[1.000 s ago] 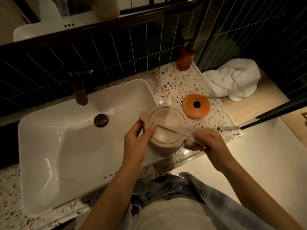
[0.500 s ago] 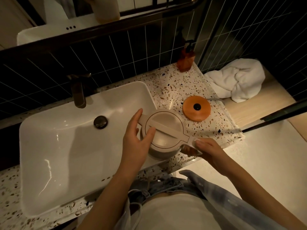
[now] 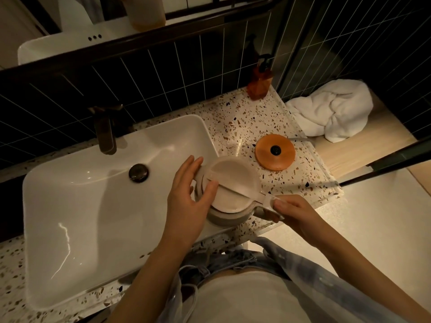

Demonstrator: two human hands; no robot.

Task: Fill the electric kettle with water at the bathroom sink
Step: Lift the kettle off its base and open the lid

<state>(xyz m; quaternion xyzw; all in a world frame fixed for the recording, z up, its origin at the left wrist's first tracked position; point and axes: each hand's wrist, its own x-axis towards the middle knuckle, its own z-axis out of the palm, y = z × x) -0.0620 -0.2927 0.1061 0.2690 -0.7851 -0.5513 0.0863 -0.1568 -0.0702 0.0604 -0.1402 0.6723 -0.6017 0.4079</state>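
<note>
Terrazzo counter (image 3: 242,127), kettle (image 3: 231,190) btwn both hands, sink (image 3: 93,206) edge.

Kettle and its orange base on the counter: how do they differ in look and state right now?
The kettle is beige and tall-bodied with a lid on top; the orange base is a flat disc with a dark centre. The kettle is gripped by both hands, the left hand at its lid and the right hand at its handle; the base is untouched. Both look round from above and sit on the speckled counter right of the sink.
</note>
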